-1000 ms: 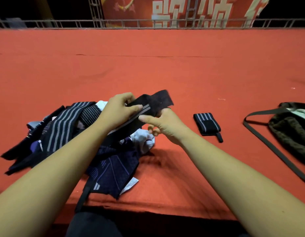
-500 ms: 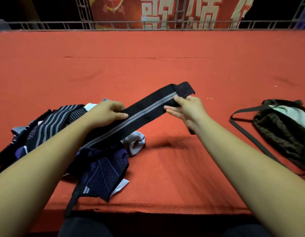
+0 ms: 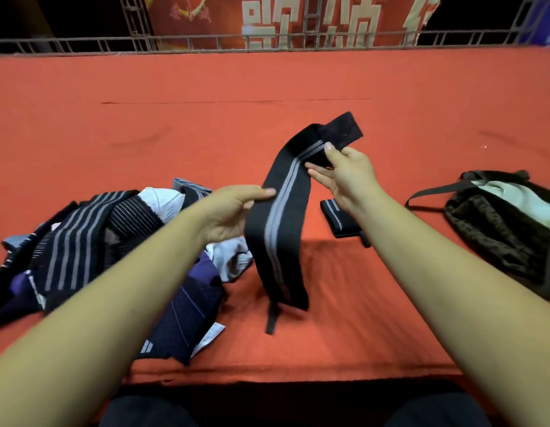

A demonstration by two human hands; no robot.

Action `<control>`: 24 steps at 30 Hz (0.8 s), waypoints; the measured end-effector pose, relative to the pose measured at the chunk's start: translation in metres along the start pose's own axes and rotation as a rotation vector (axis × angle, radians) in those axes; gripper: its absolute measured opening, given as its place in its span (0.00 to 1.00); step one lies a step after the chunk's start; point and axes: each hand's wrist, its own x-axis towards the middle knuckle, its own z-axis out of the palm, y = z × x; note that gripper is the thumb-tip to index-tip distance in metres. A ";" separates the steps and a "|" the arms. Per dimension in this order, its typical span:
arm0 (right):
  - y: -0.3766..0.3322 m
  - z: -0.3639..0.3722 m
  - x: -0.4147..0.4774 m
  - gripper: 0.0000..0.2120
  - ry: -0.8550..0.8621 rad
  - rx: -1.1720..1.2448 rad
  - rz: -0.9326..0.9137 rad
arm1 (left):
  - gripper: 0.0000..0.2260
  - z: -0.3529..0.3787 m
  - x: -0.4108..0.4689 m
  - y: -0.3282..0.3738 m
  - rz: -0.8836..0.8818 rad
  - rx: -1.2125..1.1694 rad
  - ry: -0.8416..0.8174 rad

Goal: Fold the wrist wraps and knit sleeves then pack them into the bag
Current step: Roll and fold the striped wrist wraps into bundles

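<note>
A long black wrist wrap [image 3: 283,229] with two grey stripes hangs upright over the red table. My right hand [image 3: 347,177] pinches it near its top, just below the plain dark end flap. Its lower end and thin loop rest on the cloth. My left hand [image 3: 230,214] meets the wrap's left edge halfway down, thumb on the front, fingers hidden behind it. A folded striped wrap [image 3: 338,220] lies behind my right wrist. The dark bag [image 3: 498,229] lies open at the right, something pale inside.
A heap of striped wraps and dark and white knit sleeves [image 3: 92,235] lies at the left. The red cloth [image 3: 267,87] stretches far back to a metal railing [image 3: 206,44]. The bag's strap [image 3: 434,192] loops out toward the middle. The table's near edge is close to my body.
My right hand lifted the wrap's end up, so the wrap turned from a slanted stretch between both hands to hanging almost vertically. My left hand slid up along it, away from the heap.
</note>
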 end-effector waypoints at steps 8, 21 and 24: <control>0.003 -0.012 -0.011 0.05 0.042 -0.304 -0.009 | 0.12 0.045 -0.013 -0.064 -0.094 -0.311 -0.083; 0.028 -0.043 -0.045 0.05 -0.144 -0.581 -0.338 | 0.12 0.056 -0.021 -0.070 -0.036 -0.106 0.118; 0.044 -0.048 -0.063 0.09 -0.274 -0.628 -0.387 | 0.24 0.074 -0.019 -0.086 -0.124 -0.520 0.160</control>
